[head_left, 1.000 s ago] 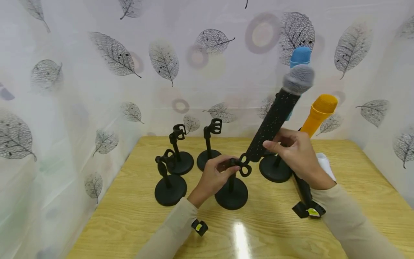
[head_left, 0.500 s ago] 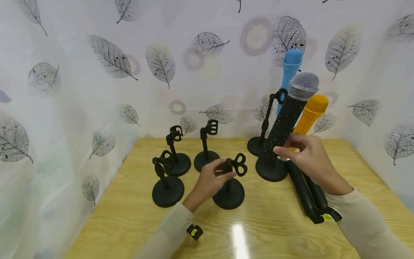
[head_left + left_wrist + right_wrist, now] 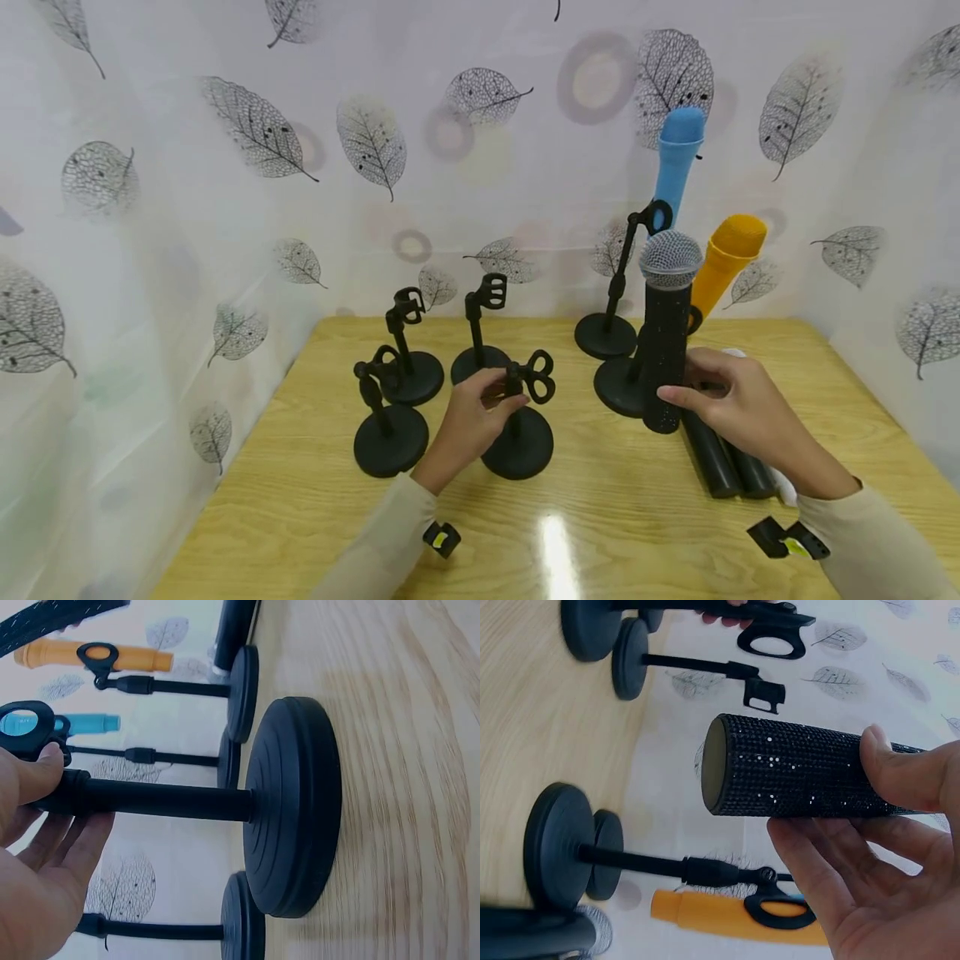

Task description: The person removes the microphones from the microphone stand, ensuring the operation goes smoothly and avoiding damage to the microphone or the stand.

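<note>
My left hand (image 3: 468,425) grips the top of the pole of a black tabletop microphone stand (image 3: 517,450), just below its clip (image 3: 538,377). In the left wrist view, the thumb and fingers close round that pole, and the round base (image 3: 289,810) sits on the table. My right hand (image 3: 738,404) holds a black, sparkly microphone (image 3: 665,342) with a silver mesh head, nearly upright, to the right of that stand and apart from it. The right wrist view shows the microphone's flat end (image 3: 716,765) clear of the fingers.
Several clip stands (image 3: 390,437) stand at the left. Behind my right hand, stands hold a blue microphone (image 3: 675,171) and an orange microphone (image 3: 727,258). More dark microphones (image 3: 712,458) lie on the wooden table (image 3: 600,542). A leaf-print sheet (image 3: 480,192) hangs behind.
The black microphone has moved away from the clip, to the right and down, and turned from leaning to nearly upright. My left hand and its stand have shifted slightly left.
</note>
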Tool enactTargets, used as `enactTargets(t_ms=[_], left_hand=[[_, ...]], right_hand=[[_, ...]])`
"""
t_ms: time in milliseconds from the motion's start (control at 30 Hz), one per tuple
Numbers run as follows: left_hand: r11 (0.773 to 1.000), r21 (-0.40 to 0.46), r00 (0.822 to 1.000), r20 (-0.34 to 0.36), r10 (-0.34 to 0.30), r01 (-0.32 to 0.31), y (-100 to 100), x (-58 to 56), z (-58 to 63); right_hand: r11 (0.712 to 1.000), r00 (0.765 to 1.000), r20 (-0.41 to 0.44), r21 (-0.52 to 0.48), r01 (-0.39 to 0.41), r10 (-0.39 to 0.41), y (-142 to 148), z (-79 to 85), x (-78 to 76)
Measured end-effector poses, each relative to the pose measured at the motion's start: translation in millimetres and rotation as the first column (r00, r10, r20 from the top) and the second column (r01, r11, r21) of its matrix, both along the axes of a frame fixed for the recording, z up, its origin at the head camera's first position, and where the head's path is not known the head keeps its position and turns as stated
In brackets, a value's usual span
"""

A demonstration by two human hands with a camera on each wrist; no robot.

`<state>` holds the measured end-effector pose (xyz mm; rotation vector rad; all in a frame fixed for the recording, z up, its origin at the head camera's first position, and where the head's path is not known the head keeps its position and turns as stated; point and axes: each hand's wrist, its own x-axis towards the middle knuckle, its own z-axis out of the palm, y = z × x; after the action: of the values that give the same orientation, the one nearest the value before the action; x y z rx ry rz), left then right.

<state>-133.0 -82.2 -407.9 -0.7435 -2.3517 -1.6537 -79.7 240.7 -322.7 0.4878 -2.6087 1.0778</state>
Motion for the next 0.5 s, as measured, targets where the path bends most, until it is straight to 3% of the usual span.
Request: enactTargets(t_ms=[233, 500], left_hand=[[0.999, -0.019, 0.999, -0.013, 0.039, -0.039, -14, -0.6, -0.9], [0.992, -0.041, 0.993, 0.018, 0.118, -0.117, -28, 1.9, 1.5]], right_hand=[[0.998, 0.999, 0.043, 0.05, 0.031, -0.033, 19, -13.9, 6.0], [0.991, 0.965, 0.253, 0.126, 0.037, -0.069, 48, -28.7, 12.7]])
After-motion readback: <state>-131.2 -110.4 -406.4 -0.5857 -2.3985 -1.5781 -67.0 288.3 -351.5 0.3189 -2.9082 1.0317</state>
